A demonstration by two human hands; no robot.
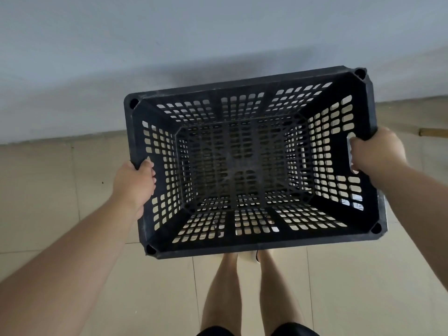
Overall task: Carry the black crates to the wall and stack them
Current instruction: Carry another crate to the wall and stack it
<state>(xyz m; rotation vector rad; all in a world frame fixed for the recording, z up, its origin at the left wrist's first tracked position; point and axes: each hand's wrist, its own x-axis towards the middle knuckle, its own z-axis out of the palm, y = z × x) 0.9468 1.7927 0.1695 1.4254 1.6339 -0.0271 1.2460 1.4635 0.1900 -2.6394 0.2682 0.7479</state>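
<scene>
An empty black crate (242,246) with perforated walls and floor fills the middle of the head view, held off the floor and seen from above. My left hand (134,183) grips its left short rim, fingers curled over the edge. My right hand (378,154) holds the right short side, fingers through the handle slot. The crate's far long side is close to the pale wall (169,44). Through the holes only floor tiles show beneath it.
Beige floor tiles (48,190) meet the wall just ahead of the crate. My bare legs (223,287) stand below the crate's near edge. A thin stick with a wooden end (431,132) lies on the floor at the far right.
</scene>
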